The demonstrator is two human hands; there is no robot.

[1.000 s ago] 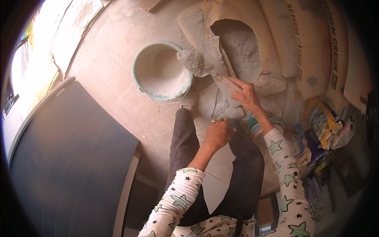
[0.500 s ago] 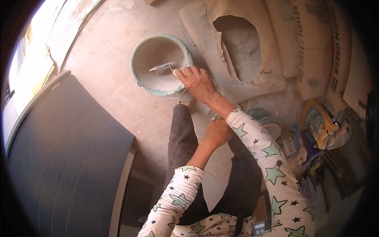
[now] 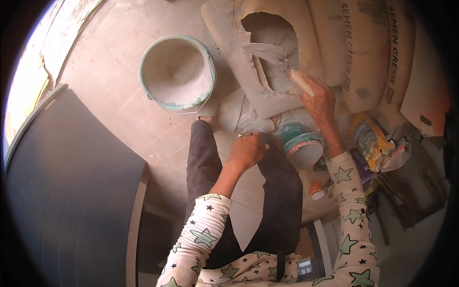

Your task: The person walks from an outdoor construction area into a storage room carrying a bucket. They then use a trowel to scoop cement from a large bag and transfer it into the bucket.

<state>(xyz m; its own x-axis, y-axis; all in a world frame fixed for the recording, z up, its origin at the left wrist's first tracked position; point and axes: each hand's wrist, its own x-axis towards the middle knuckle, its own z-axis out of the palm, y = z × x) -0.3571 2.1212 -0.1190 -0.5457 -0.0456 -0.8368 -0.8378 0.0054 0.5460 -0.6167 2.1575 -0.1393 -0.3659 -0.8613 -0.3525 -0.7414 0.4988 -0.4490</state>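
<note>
My right hand (image 3: 319,101) is closed around the pale handle of a trowel (image 3: 270,52). The dusty blade reaches into the torn opening of a brown paper cement bag (image 3: 221,20), over the grey powder (image 3: 277,33) inside. My left hand (image 3: 246,150), with a ring on one finger, is curled into a fist by my knee, and nothing shows in it. Left of the bag stands a green-rimmed bucket (image 3: 141,76) with a wire handle, grey powder lying in its bottom.
Full cement bags (image 3: 366,62) lie at the far right. Near my right forearm are a smaller green bucket (image 3: 292,131), an orange cup (image 3: 316,190) and a yellow packet (image 3: 366,136). A dark panel (image 3: 71,177) fills the left side. My foot (image 3: 206,118) is close to the large bucket.
My right hand has moved right with the trowel, from inside the bucket to the torn bag. My left hand stays by my knee. The whole view has shifted slightly.
</note>
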